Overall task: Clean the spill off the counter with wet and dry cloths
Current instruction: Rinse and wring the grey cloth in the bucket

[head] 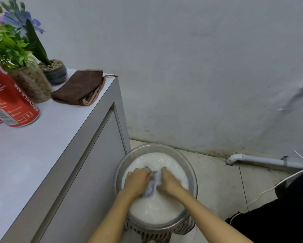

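The pale grey plastered wall (199, 67) fills most of what I see, and it meets the light tiled floor (217, 181) low on the right. A white plastic pipe (262, 161) lies along the foot of the wall. On my left stands the white flat-topped counter (33, 146) with its grey side panel. I cannot make out any spill on the part of its top that I see.

Beside the counter, down on the floor level, the round metal basin (155, 183) sits on a woven stand (157, 232) and is full of milky white water (156, 211). Both my forearms reach into it. My left hand (138, 179) and my right hand (168, 181) are close together, and the fingers of each are curled around the wet grey cloth (153, 184) bunched between them, partly under the water. The fingertips are hidden by the cloth and the water, so I cannot tell more about them.

At the far left edge of the counter stand two red drink cans (12, 102), touching each other. Behind them is a clear jar of green and blue artificial flowers (29, 83), and just beside it a small dark ribbed pot with pebbles (55, 71). The dry brown folded cloth (78, 89) lies near the back corner of the counter, apart from the pot.
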A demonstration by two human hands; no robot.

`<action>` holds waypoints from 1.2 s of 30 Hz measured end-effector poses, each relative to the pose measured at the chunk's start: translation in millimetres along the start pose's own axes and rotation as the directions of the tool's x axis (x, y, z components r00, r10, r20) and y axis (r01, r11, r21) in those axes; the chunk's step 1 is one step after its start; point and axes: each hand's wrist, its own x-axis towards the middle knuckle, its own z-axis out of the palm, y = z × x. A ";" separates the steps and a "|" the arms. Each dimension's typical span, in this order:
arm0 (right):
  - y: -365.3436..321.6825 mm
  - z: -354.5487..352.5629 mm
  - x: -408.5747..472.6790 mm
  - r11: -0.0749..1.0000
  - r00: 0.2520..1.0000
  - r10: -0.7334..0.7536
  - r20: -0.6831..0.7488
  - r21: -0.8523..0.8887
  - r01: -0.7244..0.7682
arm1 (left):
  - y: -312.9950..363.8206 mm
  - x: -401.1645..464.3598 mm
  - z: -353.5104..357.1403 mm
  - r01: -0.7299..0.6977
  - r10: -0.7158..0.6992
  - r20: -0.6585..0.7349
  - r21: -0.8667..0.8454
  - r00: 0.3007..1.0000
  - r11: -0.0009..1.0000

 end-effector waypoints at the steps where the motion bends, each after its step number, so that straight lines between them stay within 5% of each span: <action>1: -5.9 -4.2 -2.1 0.998 1.000 -0.025 -0.017 0.054 0.026 | 3.9 0.4 -8.8 -0.026 0.021 -0.051 -0.114 0.998 0.993; 4: -29.3 -30.2 -13.7 0.963 0.977 -0.154 -0.145 0.201 0.181 | 24.2 -2.1 -44.2 -0.195 0.129 -0.201 -0.356 0.971 0.914; 9: -66.1 -96.6 -48.1 0.749 0.910 -0.333 -0.248 0.516 0.415 | 31.3 -16.2 -100.5 -0.412 0.144 -0.450 -0.582 0.881 0.701; 15: -106.0 -147.2 -88.5 0.585 0.767 -0.519 -0.378 0.496 0.641 | 7.3 -21.2 -69.9 -0.366 0.266 -0.284 -0.399 0.921 0.841; 18: -116.1 -155.4 -100.3 0.490 0.727 -0.519 -0.450 0.540 0.684 | -0.5 -14.6 -74.7 -0.323 0.200 -0.336 -0.366 0.920 0.873; 21: -125.7 -166.8 -114.3 0.327 0.714 -0.436 -0.548 0.643 0.693 | 16.6 -13.1 -111.6 -0.446 0.288 -0.491 -0.241 0.822 0.862; 24: -124.7 -173.0 -111.7 0.426 0.677 -0.359 -0.643 0.533 0.731 | 37.1 -21.3 -145.8 -0.560 0.316 -0.612 -0.255 0.725 0.788; 28: -99.0 -142.0 -82.7 0.693 0.684 -0.292 -0.669 0.345 0.633 | 37.6 -10.3 -138.8 -0.470 0.214 -0.567 -0.354 0.796 0.808; 32: -55.0 -77.6 -46.0 0.935 0.836 -0.153 -0.526 0.197 0.294 | 16.8 13.5 -68.7 -0.046 0.017 -0.237 -0.115 0.971 0.992; 36: -11.4 -21.8 -18.3 0.993 0.977 -0.081 -0.195 0.073 0.097 | -0.3 7.1 -3.5 -0.003 -0.019 0.143 0.156 0.990 0.988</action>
